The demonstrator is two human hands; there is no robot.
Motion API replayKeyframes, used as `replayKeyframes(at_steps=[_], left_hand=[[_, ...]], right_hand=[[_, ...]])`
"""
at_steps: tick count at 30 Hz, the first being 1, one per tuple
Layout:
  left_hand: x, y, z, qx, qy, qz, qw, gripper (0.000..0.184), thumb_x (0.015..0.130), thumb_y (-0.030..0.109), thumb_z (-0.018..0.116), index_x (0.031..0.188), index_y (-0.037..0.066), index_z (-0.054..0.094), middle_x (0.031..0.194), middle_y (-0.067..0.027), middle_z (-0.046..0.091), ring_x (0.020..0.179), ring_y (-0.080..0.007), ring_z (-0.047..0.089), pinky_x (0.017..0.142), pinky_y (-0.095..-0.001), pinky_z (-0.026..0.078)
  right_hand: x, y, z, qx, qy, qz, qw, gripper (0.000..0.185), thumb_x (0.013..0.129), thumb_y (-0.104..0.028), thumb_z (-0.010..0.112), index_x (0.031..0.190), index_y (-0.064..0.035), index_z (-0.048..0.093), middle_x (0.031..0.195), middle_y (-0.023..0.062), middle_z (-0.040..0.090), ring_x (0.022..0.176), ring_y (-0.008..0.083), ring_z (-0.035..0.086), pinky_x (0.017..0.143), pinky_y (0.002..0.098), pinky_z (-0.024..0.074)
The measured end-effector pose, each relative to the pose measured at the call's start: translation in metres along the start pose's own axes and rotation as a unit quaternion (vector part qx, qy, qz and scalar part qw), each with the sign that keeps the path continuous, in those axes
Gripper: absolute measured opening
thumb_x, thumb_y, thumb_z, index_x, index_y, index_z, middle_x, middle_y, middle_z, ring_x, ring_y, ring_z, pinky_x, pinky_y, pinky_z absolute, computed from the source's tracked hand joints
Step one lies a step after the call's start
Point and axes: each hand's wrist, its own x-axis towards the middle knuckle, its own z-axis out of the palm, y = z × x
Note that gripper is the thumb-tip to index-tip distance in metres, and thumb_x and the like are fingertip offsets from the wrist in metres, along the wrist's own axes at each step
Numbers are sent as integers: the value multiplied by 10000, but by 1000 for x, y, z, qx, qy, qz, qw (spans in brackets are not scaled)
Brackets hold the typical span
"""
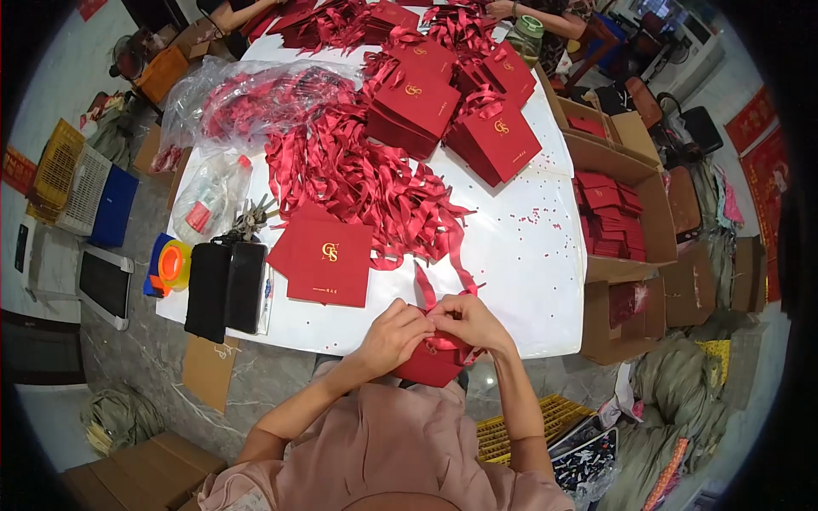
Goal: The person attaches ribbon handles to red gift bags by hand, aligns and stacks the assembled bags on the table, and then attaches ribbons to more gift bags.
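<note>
At the table's front edge, my left hand (394,338) and my right hand (470,324) meet over a small red gift bag (428,368). Fingers of both hands are pinched together on a red ribbon (425,288) at the bag's top; the exact grip is partly hidden by the fingers. Ahead lies a large tangled heap of red ribbons (349,179). Just left of my hands, flat red bags (330,264) with a gold logo lie stacked and slightly fanned.
Finished-looking red bags (412,102) stand in bundles at the back. A phone (246,288), black pouch (207,291), tape roll (175,263), keys (252,218) and plastic bottle (207,200) sit at left. Right stands a carton (652,217) of red bags. Other people's arms show at the far side.
</note>
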Motion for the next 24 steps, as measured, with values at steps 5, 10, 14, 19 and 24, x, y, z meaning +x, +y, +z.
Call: replayKeyframes(at_steps=[5,10,14,19,24], left_hand=[[4,-2,0,1,30,-6,1000,112,806,16,697,907,61,677,878,-73,606,805,-282,523,717,-368,463],[8,-8,-2,6,40,-41,998,101,806,-2,681,886,57,667,885,-89,609,824,-295,536,724,-373,463],[1,-7,4,-11,30,-60,998,85,805,7,691,874,48,660,878,-93,614,820,-294,545,726,-374,461],[5,-22,10,-3,82,-107,991,151,803,79,751,942,49,699,889,-82,638,823,-269,585,735,-358,479],[18,-23,7,-14,83,-181,980,157,823,104,750,957,49,690,887,-87,647,787,-257,604,696,-362,488]], right_hand=[[9,9,6,81,7,11,997,142,852,-101,671,883,23,734,720,-2,645,658,48,543,596,230,434],[16,5,17,65,104,56,991,132,825,-104,676,855,13,728,669,-36,590,627,33,488,566,217,394],[29,11,6,100,216,23,971,147,837,-113,676,873,21,723,693,-21,616,634,38,501,573,226,412],[19,9,-11,-11,316,-43,948,180,929,-151,672,948,25,710,754,-16,635,698,45,536,608,219,424],[-1,5,-18,-19,305,20,952,190,917,-169,692,939,18,711,713,4,642,666,55,553,593,226,435]])
